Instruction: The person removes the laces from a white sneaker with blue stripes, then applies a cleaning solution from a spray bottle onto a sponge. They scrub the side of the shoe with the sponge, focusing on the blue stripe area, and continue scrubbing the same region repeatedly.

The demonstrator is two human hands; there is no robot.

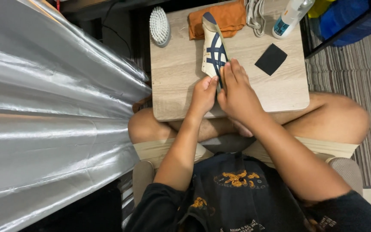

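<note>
A cream sneaker with navy stripes lies on its side on a small wooden lap table, toe pointing away from me. My left hand grips its heel end from the left. My right hand presses flat against the heel from the right, fingers stretched along the shoe. Between them both hands hold the near end of the sneaker.
At the table's far edge lie a white scrub brush, an orange cloth under the shoe's toe, white laces and a white spray bottle. A black square pad sits right. Silver sheeting hangs at left.
</note>
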